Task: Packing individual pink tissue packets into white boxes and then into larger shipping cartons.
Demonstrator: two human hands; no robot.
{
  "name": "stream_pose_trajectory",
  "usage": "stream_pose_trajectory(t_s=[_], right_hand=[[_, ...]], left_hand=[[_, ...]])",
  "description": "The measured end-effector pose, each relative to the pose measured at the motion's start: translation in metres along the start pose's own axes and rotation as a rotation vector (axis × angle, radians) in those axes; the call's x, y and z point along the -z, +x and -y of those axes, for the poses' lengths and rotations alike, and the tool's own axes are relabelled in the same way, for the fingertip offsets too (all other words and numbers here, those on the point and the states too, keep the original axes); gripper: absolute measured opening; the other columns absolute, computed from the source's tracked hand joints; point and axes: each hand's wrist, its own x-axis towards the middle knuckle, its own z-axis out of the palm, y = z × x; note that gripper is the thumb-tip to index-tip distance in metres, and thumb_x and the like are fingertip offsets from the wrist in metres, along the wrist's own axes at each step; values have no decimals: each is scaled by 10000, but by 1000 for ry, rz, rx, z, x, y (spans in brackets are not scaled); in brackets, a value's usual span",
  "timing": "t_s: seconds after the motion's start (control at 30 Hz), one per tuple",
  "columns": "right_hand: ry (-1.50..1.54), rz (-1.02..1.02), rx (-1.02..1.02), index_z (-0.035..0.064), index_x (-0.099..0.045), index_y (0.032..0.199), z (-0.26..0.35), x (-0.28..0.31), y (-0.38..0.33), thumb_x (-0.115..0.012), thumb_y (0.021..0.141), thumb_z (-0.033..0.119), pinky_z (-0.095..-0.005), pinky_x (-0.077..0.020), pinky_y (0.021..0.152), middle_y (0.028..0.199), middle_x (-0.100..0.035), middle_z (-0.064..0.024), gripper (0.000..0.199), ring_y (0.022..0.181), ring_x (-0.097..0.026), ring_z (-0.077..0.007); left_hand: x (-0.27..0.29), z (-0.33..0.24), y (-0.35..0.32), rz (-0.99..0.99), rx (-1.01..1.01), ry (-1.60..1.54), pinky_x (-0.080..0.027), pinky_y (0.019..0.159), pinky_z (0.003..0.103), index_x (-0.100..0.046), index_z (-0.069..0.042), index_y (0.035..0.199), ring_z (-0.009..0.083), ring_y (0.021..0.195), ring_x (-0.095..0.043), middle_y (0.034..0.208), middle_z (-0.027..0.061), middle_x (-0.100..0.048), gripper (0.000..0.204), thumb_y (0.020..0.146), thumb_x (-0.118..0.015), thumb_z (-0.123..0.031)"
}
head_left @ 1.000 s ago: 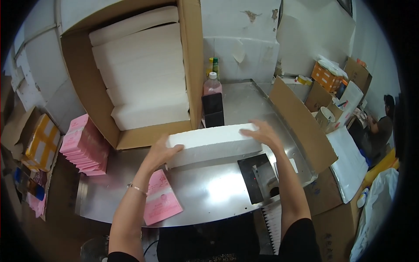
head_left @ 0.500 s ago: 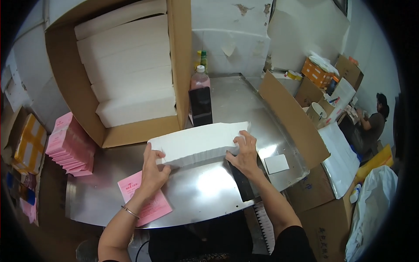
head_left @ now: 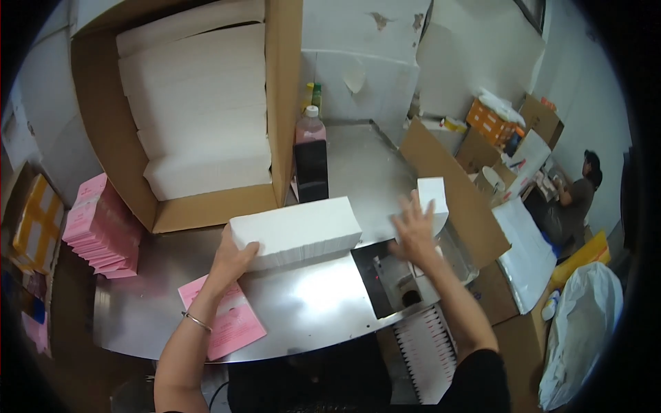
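Observation:
A long stack of white tissue paper [head_left: 296,230] lies on the metal tabletop in front of me. My left hand [head_left: 234,251] grips its left end, thumb across the near side. To the right, my right hand [head_left: 417,233] has its fingers spread and slightly blurred, apart from the stack. Just behind those fingers is a small white block [head_left: 432,193], partly hidden by them; whether they touch it I cannot tell. Below the right hand a dark opening [head_left: 372,279] in the tabletop shows some mechanism. Pink printed packets [head_left: 237,330] lie by my left forearm.
A large cardboard box [head_left: 213,212] holding rows of white tissue stacks stands behind the left hand. Pink packets [head_left: 103,224] are piled at the left. A black phone [head_left: 312,171] leans against a bottle [head_left: 310,125]. Cartons and a cardboard flap [head_left: 451,196] line the right; another person [head_left: 578,199] sits beyond.
My right hand has let go of the stack and moved right, fingers spreading. The stack's right end now reaches less far. A small white block stands further right, and the dark opening is more exposed.

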Motion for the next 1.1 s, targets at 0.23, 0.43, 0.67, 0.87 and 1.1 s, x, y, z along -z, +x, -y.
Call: stream_pose_trajectory(t_s=[0.23,0.43,0.67,0.87,1.1], right_hand=[[817,-303,-97,51,-512,1130,108,-23,20,-817,669,164,-530,-437,1025,1367,-412,-276,565,1269,-449,-489],[764,-397,-193,2,-511,1049,82,-33,20,-766,606,137,-521,-414,1011,1286,-485,-289,528,1192,-484,-470],[-228,29,-5,38,-634,1167,15,-6,10,-744,667,72,-621,-353,1065,1429,-461,-187,513,1362,-393,-452],[951,-81,-64,119,-544,1301,130,-1,31,-824,659,250,-563,-456,1019,1484,-317,-294,712,1338,-405,-513],[905,-282,-170,59,-527,1092,179,-16,47,-788,633,147,-513,-483,954,1317,-410,-308,535,1195,-488,-510]], left_hand=[[-43,-5,6,-53,-91,108,-285,1183,404,-214,69,1527,409,1413,-357,1492,322,-364,886,810,-636,-237],[-24,-17,-5,-9,-33,-18,-402,1094,393,-194,66,1532,375,1281,-520,1439,292,-434,877,854,-655,-246],[-8,1,5,181,143,-420,-530,737,323,-544,65,1308,201,964,-629,1131,147,-658,543,883,-682,-242],[-24,-25,10,68,26,-30,-508,963,389,-457,89,1360,362,1141,-625,1241,282,-614,807,836,-734,-458],[-35,-34,23,77,132,423,-464,1048,389,-357,129,1393,368,1246,-575,1313,309,-571,1092,694,-839,-559]])
